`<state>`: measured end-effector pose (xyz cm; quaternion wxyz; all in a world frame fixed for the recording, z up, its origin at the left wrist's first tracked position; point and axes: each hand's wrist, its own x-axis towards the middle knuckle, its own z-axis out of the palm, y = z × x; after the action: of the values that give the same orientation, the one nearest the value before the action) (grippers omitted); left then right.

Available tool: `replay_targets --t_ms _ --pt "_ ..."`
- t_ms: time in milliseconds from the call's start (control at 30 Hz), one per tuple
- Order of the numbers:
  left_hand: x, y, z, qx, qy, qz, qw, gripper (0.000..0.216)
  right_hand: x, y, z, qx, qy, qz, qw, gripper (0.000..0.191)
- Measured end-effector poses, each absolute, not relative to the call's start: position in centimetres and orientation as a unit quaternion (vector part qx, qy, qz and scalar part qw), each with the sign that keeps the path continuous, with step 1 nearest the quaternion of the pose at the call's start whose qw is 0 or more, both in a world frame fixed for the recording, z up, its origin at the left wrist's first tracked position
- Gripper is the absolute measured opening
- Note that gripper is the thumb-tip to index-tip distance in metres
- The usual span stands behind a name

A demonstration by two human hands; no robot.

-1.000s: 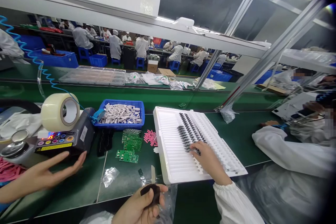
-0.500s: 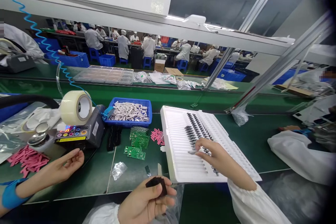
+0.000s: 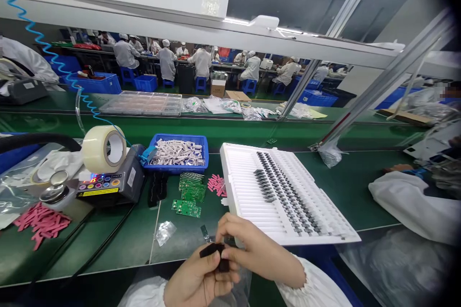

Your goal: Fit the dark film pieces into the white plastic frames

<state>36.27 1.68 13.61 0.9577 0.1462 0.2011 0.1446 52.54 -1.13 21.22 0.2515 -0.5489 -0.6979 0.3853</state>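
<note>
My left hand [image 3: 201,268] is closed around small dark black pieces [image 3: 211,250], at the front edge of the bench. Over it, my right hand [image 3: 248,247] has its thumb and fingertips pinched on one of the black pieces; its exact shape is partly hidden by the fingers. Just to the right lies a white slotted foam tray [image 3: 248,216], tilted, with rows of small dark parts [image 3: 284,192] standing in its slots. A narrow dark green strip [image 3: 204,231] lies on the bench just beyond my hands.
Green circuit boards [image 3: 190,192], pink strips [image 3: 216,184] and a blue bin [image 3: 206,156] of white parts lie left of the tray. A tape roll [image 3: 93,148] sits on a control box [image 3: 124,182]. A person's white sleeve [image 3: 410,206] is at the right.
My right hand has moved from the tray, where it held a small grey part, left and down to my left hand. Another person's hand at the left has gone from view.
</note>
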Motion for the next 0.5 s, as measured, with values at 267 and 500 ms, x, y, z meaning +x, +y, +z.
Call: replay_targets --t_ms 267,500 --pt "36.4 1.5 14.2 0.152 0.214 0.194 0.945 0.029 50.8 -2.1 19.0 -0.524 -0.798 0.231 0.187 0.039" --pt "36.4 1.4 13.9 0.173 0.218 0.171 0.945 0.048 51.4 -2.2 18.4 -0.494 -0.815 0.251 0.171 0.048"
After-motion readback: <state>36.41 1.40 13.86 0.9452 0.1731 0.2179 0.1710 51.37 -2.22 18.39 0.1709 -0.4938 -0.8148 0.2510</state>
